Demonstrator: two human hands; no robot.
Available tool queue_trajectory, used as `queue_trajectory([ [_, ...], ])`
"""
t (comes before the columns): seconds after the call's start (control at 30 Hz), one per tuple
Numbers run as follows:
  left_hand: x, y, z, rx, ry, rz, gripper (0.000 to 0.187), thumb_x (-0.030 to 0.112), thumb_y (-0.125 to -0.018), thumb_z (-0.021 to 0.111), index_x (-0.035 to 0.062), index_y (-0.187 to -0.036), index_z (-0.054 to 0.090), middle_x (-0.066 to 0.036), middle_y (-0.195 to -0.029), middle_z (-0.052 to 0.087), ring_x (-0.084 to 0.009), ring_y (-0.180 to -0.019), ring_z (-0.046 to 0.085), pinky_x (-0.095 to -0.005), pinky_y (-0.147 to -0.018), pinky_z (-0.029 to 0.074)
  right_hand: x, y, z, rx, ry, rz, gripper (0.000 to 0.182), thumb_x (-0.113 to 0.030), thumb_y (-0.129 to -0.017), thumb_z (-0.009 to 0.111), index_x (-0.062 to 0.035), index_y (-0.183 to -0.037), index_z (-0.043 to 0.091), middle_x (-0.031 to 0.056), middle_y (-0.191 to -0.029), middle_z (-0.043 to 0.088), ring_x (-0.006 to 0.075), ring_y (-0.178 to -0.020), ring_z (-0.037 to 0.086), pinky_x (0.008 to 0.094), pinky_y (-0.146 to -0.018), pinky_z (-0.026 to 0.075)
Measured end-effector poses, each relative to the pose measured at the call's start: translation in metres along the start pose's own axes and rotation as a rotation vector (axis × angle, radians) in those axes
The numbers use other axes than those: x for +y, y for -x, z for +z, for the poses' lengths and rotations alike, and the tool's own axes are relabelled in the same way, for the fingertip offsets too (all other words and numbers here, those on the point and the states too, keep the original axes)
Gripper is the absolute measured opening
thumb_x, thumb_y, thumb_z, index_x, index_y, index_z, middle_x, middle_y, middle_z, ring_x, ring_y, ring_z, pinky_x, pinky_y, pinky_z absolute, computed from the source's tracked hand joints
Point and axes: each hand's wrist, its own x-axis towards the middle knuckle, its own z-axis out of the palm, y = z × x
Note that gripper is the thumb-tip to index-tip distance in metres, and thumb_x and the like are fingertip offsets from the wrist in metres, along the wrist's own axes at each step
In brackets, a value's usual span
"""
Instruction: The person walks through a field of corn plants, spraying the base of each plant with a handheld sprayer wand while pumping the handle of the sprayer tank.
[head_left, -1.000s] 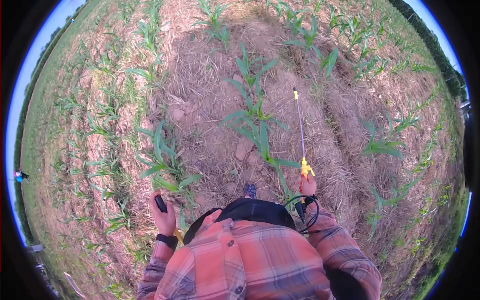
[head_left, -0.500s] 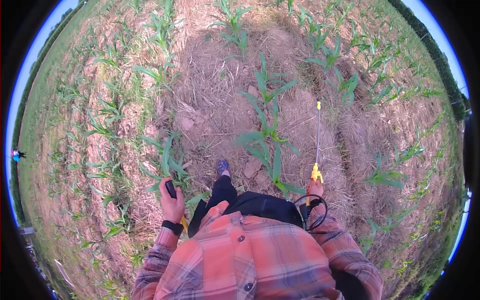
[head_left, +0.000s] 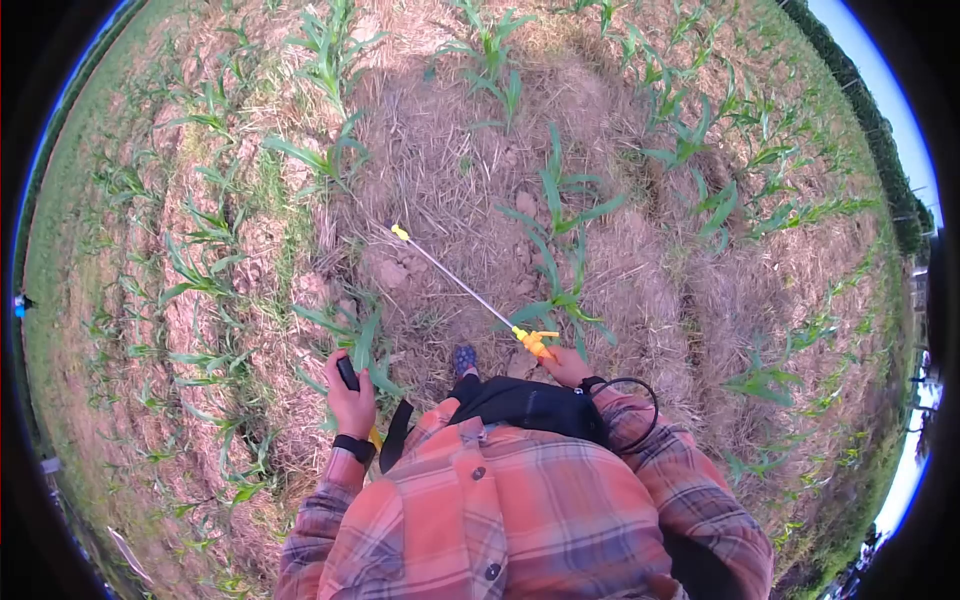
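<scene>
Head view: spray wand [head_left: 465, 287] slants forward-left from the right hand [head_left: 567, 368].

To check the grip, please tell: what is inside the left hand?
A black handle: its upper part shows. The left hand covers the rest, so its full shape cannot be seen.

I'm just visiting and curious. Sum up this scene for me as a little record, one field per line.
Place: field of green plants in rough rows, dry straw on bare soil
Left hand: around a black grip
Right hand: holding the yellow handle of a thin wand
Wand direction: slanting ahead and to the person's left
Wrists: dark band on each
Clothing: plaid shirt
Feet: one patterned blue shoe visible
Liquid from wand: none discernible
</scene>
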Motion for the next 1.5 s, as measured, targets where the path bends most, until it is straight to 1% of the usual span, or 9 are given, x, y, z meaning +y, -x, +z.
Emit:
queue_trajectory([
  [0.23,-0.017,-0.026,-0.021,0.090,0.077,0.007,0.038,0.001,-0.073,0.052,0.0066,-0.108,0.038,-0.006,-0.078,0.046,-0.0123,-0.064,0.045,-0.0250,-0.058,0.039,-0.081,-0.034,-0.026,-0.376,0.192,-0.302,0.027,-0.031,-0.078,0.049,-0.0061,-0.090,0.051,0.0168,-0.077,0.056,0.0338,-0.072,0.054,0.0392,-0.062,0.041],
  [0.27,-0.009,-0.024,-0.028,0.023,0.212,-0.188,0.038,-0.001,-0.073,0.052,0.0052,-0.108,0.038,-0.008,-0.090,0.045,-0.0147,-0.075,0.045,-0.0255,-0.066,0.038,-0.078,-0.043,-0.025,-0.349,0.196,-0.442,0.025,-0.030,-0.079,0.049,-0.0067,-0.088,0.051,0.0159,-0.075,0.056,0.0335,-0.071,0.054,0.0389,-0.061,0.041],
  [0.4,-0.017,-0.032,-0.027,0.112,0.184,-0.067,0.038,-0.001,-0.073,0.050,0.0041,-0.109,0.037,-0.009,-0.098,0.042,-0.0165,-0.083,0.042,-0.0264,-0.075,0.035,-0.079,-0.075,-0.020,-0.392,0.245,-0.478,0.024,-0.031,-0.078,0.050,-0.0073,-0.083,0.051,0.0145,-0.074,0.056,0.0330,-0.072,0.055,0.0391,-0.061,0.041],
  [0.77,0.027,-0.091,-0.007,0.272,0.079,0.040,0.038,-0.003,-0.075,0.048,0.0068,-0.109,0.037,-0.002,-0.084,0.038,-0.0072,-0.064,0.037,-0.0195,-0.054,0.034,-0.078,-0.167,-0.042,-0.373,0.222,-0.435,0.022,-0.028,-0.077,0.049,-0.0070,-0.083,0.052,0.0158,-0.072,0.056,0.0333,-0.068,0.055,0.0391,-0.058,0.041],
  [0.87,0.037,-0.119,0.009,0.237,0.107,-0.113,0.038,-0.002,-0.074,0.049,0.0067,-0.109,0.037,-0.002,-0.082,0.038,-0.0073,-0.063,0.037,-0.0196,-0.056,0.035,-0.059,-0.208,-0.054,-0.335,0.170,-0.420,0.024,-0.028,-0.076,0.051,-0.0060,-0.085,0.053,0.0174,-0.072,0.056,0.0338,-0.068,0.055,0.0394,-0.059,0.042],
  [1.17,0.081,-0.212,0.069,0.171,-0.094,0.069,0.038,0.000,-0.074,0.051,0.0058,-0.109,0.037,-0.003,-0.083,0.040,-0.0089,-0.063,0.037,-0.0212,-0.058,0.035,-0.048,-0.236,-0.150,0.091,-0.049,-0.125,0.029,-0.032,-0.074,0.053,-0.0044,-0.085,0.054,0.0146,-0.067,0.056,0.0278,-0.063,0.056,0.0351,-0.056,0.041],
  [1.3,0.107,-0.246,0.094,0.189,-0.240,0.285,0.037,0.000,-0.074,0.050,0.0054,-0.108,0.037,-0.004,-0.084,0.041,-0.0097,-0.062,0.037,-0.0215,-0.057,0.034,-0.002,-0.260,-0.170,0.193,-0.313,0.195,0.018,-0.025,-0.076,0.053,-0.0067,-0.079,0.055,0.0030,-0.056,0.053,0.0130,-0.045,0.048,0.0263,-0.042,0.038],
  [1.33,0.119,-0.250,0.099,0.178,-0.207,0.256,0.037,0.000,-0.073,0.050,0.0051,-0.108,0.039,-0.009,-0.091,0.045,-0.0160,-0.070,0.044,-0.0267,-0.064,0.037,-0.008,-0.254,-0.184,0.263,-0.480,0.179,0.017,-0.025,-0.077,0.052,-0.0080,-0.077,0.054,-0.0008,-0.054,0.049,0.0076,-0.041,0.044,0.0225,-0.038,0.035],
  [1.5,0.130,-0.271,0.112,0.102,-0.062,0.077,0.036,0.000,-0.074,0.050,0.0052,-0.108,0.038,-0.005,-0.084,0.043,-0.0110,-0.062,0.039,-0.0235,-0.056,0.036,0.022,-0.265,-0.222,0.518,-0.686,0.286,0.018,-0.024,-0.079,0.050,-0.0068,-0.075,0.051,-0.0001,-0.052,0.047,0.0079,-0.037,0.041,0.0228,-0.034,0.033],
])
